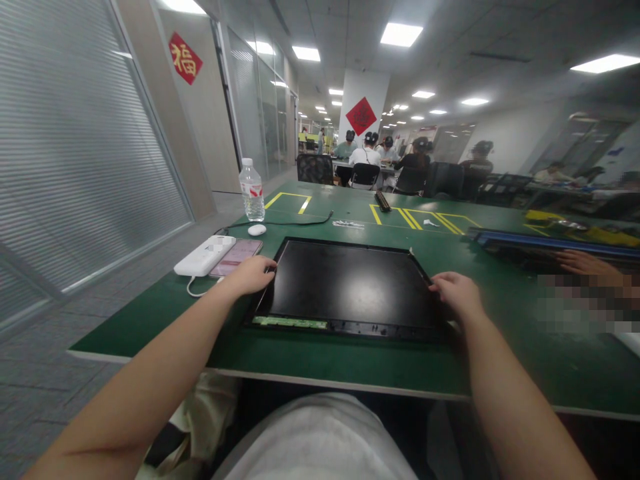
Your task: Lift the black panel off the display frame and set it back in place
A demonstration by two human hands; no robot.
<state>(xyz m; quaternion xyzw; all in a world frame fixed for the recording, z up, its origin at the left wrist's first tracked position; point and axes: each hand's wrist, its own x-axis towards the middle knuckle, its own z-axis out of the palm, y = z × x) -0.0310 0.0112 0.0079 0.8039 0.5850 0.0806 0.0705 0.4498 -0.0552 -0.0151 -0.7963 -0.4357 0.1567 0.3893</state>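
A flat black display panel (pixel 355 283) lies in front of me on the green table (pixel 320 360), its dark screen facing up. Along its near edge runs a bare strip with a green circuit board (pixel 290 323) at the left. My left hand (pixel 255 273) grips the panel's left edge, fingers closed around the rim. At the opposite side, my right hand (pixel 457 293) pinches the right edge between thumb and fingers. The undersides of both grips are hidden.
To the left are a white power bank (pixel 205 255), a phone (pixel 237 257), a white earbud case (pixel 257 230) and a water bottle (pixel 252 191). A black cable (pixel 295 222) crosses behind the panel. At the right, another person's hand (pixel 590 267) is beside a blue-edged frame (pixel 550 243).
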